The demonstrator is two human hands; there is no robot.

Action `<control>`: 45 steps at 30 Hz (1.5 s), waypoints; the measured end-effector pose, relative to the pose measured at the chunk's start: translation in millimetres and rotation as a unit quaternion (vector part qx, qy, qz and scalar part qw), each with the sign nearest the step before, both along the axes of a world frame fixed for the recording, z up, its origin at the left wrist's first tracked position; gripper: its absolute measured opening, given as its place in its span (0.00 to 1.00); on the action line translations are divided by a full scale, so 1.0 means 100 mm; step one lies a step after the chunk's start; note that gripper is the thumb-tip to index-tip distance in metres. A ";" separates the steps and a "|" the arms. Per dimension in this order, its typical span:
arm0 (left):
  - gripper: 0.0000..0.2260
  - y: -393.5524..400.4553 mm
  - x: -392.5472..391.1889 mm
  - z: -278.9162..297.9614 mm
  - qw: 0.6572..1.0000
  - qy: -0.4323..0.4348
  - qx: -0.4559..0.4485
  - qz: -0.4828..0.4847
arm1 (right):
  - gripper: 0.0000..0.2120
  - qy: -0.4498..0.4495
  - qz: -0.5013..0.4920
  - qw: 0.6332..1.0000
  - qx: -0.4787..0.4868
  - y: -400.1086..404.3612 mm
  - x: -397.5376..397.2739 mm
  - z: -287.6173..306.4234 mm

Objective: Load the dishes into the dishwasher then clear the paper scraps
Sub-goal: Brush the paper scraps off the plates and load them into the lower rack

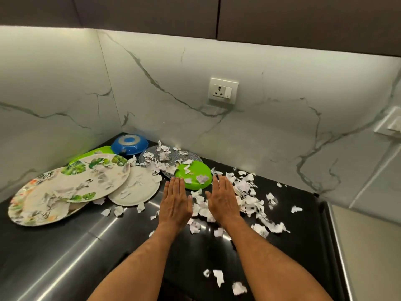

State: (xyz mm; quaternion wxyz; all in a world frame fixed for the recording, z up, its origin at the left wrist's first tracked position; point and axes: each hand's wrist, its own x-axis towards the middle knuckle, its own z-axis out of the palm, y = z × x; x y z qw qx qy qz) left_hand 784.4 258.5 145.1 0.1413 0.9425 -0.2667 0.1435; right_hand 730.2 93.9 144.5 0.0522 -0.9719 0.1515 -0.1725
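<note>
Head view: scrap-strewn black counter (65,246), marble backsplash (271,131)

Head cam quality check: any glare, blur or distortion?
Head view: under-cabinet light throws bright streaks of glare across the black countertop; wide-angle lens bows the cabinet edge; leaf-print plates at left look smeared; both hands fairly sharp.

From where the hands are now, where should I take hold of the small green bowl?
Take the green bowl at its near rim, coming from the front: it sits upside down just beyond both open hands, left hand and right hand. Its back edge overlaps the grey plate, and paper scraps lie on top.
</note>
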 end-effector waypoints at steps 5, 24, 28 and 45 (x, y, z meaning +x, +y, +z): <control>0.30 -0.26 0.42 -0.07 0.998 0.020 0.000 0.056 | 0.28 -0.004 0.045 0.998 0.034 -0.34 0.64 -0.04; 0.10 -0.75 1.32 -0.52 0.944 0.229 -0.129 0.199 | 0.25 0.162 0.061 0.973 0.149 -0.83 2.33 -0.47; 0.10 -0.76 1.49 -0.52 0.888 0.297 -0.235 0.260 | 0.26 0.167 0.028 0.970 0.176 -0.84 2.31 -0.58; 0.18 -0.49 1.32 0.20 0.860 0.182 -0.444 0.175 | 0.24 -0.116 0.026 0.949 0.293 -0.65 1.58 0.01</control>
